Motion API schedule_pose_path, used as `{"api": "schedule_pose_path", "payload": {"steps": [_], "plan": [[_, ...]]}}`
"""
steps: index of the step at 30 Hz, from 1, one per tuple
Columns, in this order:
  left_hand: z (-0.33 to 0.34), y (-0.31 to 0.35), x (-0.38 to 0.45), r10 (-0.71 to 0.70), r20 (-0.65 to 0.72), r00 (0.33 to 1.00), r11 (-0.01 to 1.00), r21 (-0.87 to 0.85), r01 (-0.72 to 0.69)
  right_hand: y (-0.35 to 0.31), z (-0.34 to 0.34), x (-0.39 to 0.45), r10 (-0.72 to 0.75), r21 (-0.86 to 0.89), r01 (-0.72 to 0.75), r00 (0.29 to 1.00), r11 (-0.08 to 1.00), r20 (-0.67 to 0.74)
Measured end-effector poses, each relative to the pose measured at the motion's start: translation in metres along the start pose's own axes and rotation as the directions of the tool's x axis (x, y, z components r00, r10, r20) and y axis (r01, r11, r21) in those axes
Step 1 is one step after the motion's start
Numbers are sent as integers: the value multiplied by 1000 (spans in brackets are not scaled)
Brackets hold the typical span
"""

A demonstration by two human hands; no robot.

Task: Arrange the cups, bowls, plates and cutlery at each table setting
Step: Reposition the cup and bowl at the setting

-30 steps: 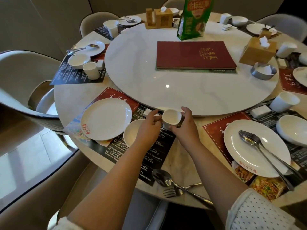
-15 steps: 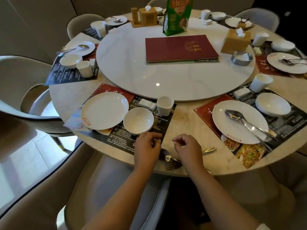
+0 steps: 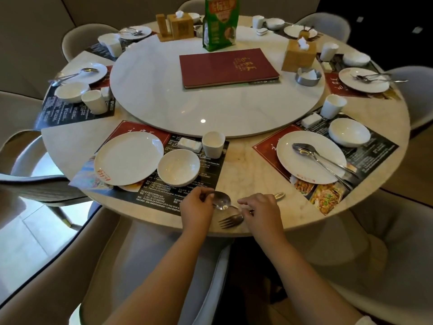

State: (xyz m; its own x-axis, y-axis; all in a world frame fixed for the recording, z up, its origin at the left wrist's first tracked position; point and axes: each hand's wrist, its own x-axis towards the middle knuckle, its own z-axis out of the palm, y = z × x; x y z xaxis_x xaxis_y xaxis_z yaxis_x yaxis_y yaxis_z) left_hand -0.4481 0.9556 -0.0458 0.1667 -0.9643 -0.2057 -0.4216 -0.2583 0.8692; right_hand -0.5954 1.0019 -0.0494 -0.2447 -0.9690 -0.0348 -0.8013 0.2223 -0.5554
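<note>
At the near table edge lie a steel spoon [image 3: 221, 201] and a fork [image 3: 230, 220]. My left hand [image 3: 196, 206] has its fingers curled at the left rim of the spoon's bowl and pinches it. The fingertips of my right hand [image 3: 260, 211] pinch the spoon's handle, and this hand also covers the fork's handle. One handle end [image 3: 279, 195] sticks out to the right of it. Behind them, on the near placemat [image 3: 154, 198], stand a white plate [image 3: 128, 158], a white bowl [image 3: 178, 167], a white cup [image 3: 213, 144] and a small white rest [image 3: 189, 144].
The setting to the right has a plate [image 3: 311, 158] with a spoon and fork on it, a bowl [image 3: 349, 132] and a cup [image 3: 332, 106]. A lazy Susan [image 3: 164, 102] carries a red menu [image 3: 228, 68], a tissue box [image 3: 298, 55] and a green bag [image 3: 220, 22]. Chairs ring the table.
My hands let go of the cup, which now stands on the placemat, and dropped to the near edge. They now hold the spoon beside the fork.
</note>
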Motion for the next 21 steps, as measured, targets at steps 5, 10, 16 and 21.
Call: {"api": "schedule_pose_path", "payload": {"steps": [5, 10, 16, 21], "plan": [[-15, 34, 8, 107, -42, 993, 990, -85, -110, -12, -13, 16, -15, 20, 15, 1000, 1000, 15], [-45, 57, 18, 168, -90, 982, 974, -140, -180, -50, -28, 29, -35, 296, 18, 998, 955, 50], [-62, 43, 11, 37, -33, 999, 943, -331, -45, -107, -25, 43, -14, 658, -71, 992, 750, 123], [-70, 26, -4, -6, 276, 961, 929, -354, 108, -153, -19, 56, -36, 773, -158, 973, 614, 228]]}}
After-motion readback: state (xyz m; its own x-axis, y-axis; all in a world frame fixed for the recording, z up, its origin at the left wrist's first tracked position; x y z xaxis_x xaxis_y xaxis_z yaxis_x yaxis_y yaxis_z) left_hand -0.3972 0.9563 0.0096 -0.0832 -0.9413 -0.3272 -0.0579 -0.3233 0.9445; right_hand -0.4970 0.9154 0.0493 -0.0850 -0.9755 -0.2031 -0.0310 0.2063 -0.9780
